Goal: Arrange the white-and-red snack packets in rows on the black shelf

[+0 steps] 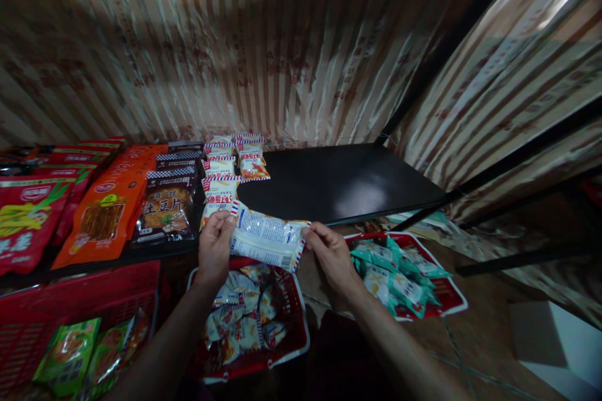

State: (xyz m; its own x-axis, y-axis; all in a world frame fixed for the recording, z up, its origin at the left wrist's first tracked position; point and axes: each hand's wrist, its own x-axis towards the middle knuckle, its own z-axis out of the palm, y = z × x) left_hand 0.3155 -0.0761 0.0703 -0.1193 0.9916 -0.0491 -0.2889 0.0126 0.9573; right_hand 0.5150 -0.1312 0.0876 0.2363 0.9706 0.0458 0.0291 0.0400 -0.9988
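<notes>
Between my hands a white snack bag (266, 239) is stretched out sideways, its printed back with a barcode facing me. My left hand (215, 247) pinches its left end, and my right hand (332, 254) pinches its right end. Just behind it, matching snack bags (220, 191) stand in a row on the black shelf (329, 182), with another bag (253, 160) beside them at the back. Below my hands a red basket (301, 319) holds several more white snack bags (244, 313).
Dark potato-chip bags (167, 207), orange bags (110, 203) and red bags (32, 213) fill the shelf's left part. A red basket (463, 297) with teal packets stands at right, another red basket (94, 288) with green packets at left. A black post (423, 75) and white box (559, 344) are at right.
</notes>
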